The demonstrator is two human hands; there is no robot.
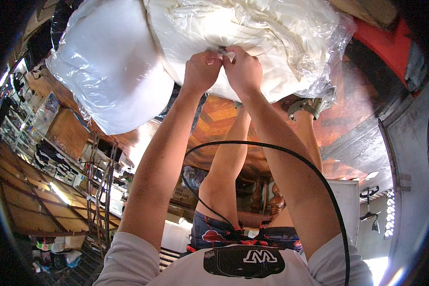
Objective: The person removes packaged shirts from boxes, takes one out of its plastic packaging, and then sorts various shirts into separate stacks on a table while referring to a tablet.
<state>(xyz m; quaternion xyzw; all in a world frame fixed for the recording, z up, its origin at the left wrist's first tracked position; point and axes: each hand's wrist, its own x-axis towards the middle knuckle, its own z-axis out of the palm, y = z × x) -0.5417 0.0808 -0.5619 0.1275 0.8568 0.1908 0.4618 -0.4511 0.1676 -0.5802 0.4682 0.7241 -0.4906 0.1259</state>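
Note:
A large clear plastic bag (291,47) packed with cream-white cloth lies in front of me. My left hand (203,71) and my right hand (243,71) meet at its near side, knuckles almost touching. Both hands are closed, pinching a gathered bit of the clear plastic between their fingertips. A small dark spot shows between the fingertips, too small to make out. To the left, against this bag, rests a second clear plastic bag (114,66) with a smooth, plump white filling; neither hand touches it.
The bags lie over a brown patterned floor (212,119). At the far right is a red object (381,45). A black cable (314,167) loops across my lap and right arm. Metal racks (100,186) and clutter stand on the left, with turned wooden furniture (276,200) behind my legs.

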